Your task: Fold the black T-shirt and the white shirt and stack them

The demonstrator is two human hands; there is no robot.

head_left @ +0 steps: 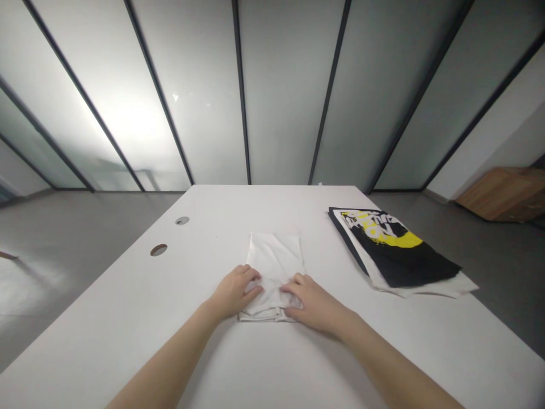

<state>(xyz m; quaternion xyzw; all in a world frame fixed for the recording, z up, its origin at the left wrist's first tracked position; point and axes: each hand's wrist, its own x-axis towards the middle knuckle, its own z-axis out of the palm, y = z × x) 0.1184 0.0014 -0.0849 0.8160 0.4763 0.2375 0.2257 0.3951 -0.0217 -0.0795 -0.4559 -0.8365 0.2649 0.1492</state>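
Note:
A folded white cloth lies flat in the middle of the table, its layered, slightly uneven edge towards me and soft creases across its top. My left hand rests on its left side near the close end, thumb apart from the bent fingers. On the right side my right hand touches the cloth in the same way, with a gap between thumb and forefinger where the fabric puckers a little. Both hands look open on the cloth. The undersides of the fingers are hidden, and what kind of garment this is I cannot tell.
To the right a stack of flat garments, black and white with a yellow and white print on top, lies on the white table. Two round holes pierce the tabletop at left. Frosted glass panels stand behind; a wooden cabinet is far right.

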